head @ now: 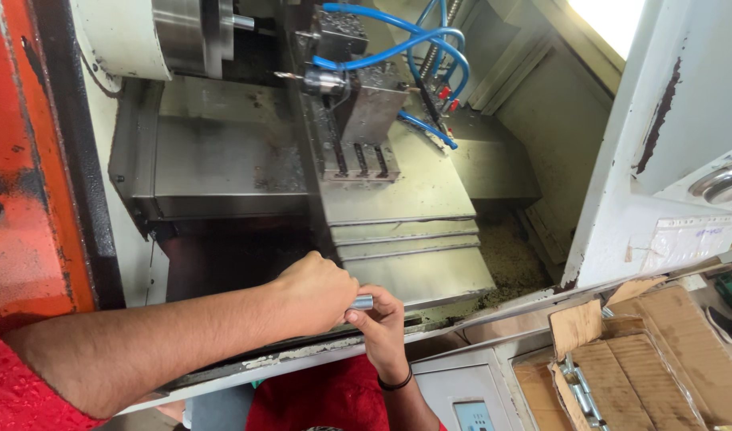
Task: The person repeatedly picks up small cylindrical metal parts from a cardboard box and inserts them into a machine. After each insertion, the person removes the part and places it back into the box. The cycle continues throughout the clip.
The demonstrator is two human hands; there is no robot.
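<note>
At the front sill of the lathe enclosure (302,351), both hands met over one small part. The left hand (314,294) came across from the left, clenched into a fist, its grip closed on one end of a short metal cylinder (363,302). The right hand (382,323), reaching up from below with a dark band on its wrist, pinched the same cylinder between thumb and fingertips, so both grips were grasping it at once. The shiny end of the cylinder showed between the two hands, just above the sill and well clear of the machine's working parts.

Up behind them, the chuck (194,32) sat at the top left with a stub poking out of its face. The tool block (358,100) stood to its right, blue hoses (406,44) looping over it. Brownish chips (506,255) lay in the bed at the right. Off to the lower right, an open cardboard box (645,363) held metal pieces along its left side.
</note>
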